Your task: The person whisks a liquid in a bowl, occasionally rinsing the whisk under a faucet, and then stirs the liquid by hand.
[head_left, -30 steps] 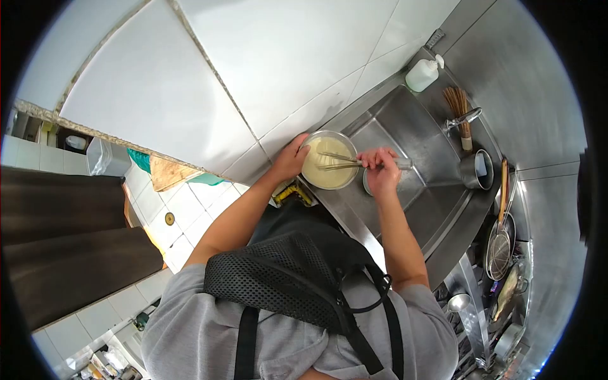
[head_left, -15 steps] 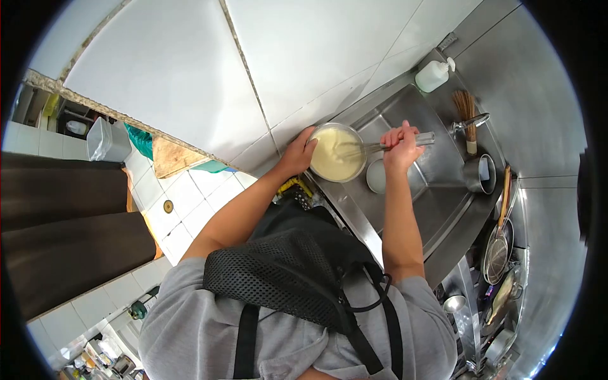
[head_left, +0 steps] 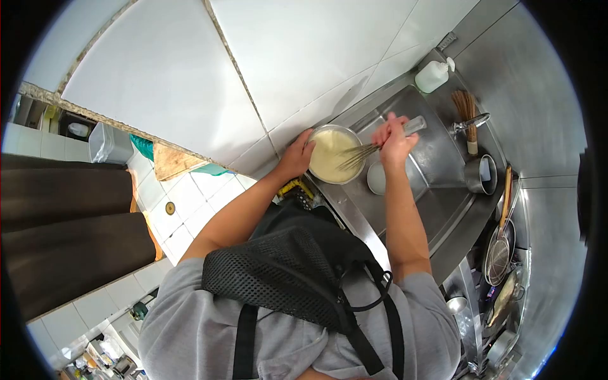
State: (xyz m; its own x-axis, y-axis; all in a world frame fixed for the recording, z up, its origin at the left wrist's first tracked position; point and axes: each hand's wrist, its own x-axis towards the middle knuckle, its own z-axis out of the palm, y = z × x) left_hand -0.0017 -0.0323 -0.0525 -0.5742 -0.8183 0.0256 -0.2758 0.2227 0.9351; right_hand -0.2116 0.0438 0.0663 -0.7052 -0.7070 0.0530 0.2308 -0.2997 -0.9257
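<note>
A round metal bowl (head_left: 337,182) of pale yellow batter (head_left: 327,158) rests at the near left edge of the sink, close to the tiled wall. My left hand (head_left: 296,156) grips the bowl's left rim, thumb toward the inside. My right hand (head_left: 395,140) is wrapped around the handle of a whisk (head_left: 362,154), whose wires dip into the right part of the batter. The whisk's clear handle end sticks out past my fist toward the upper right. Just right of the bowl, below the whisk, a small white bowl (head_left: 376,178) sits in the sink, partly hidden.
The steel sink (head_left: 437,156) spreads to the right. Along its far side stand a soap pump bottle (head_left: 432,76), a bundled stick brush (head_left: 465,114), a faucet (head_left: 474,123) and a metal pot (head_left: 479,175). Strainers (head_left: 498,258) hang at the right. A tiled wall (head_left: 304,57) rises ahead.
My right hand has shifted slightly up and left with the whisk, whose wires now sit lower and more tilted in the batter. My left hand keeps its hold on the bowl.
</note>
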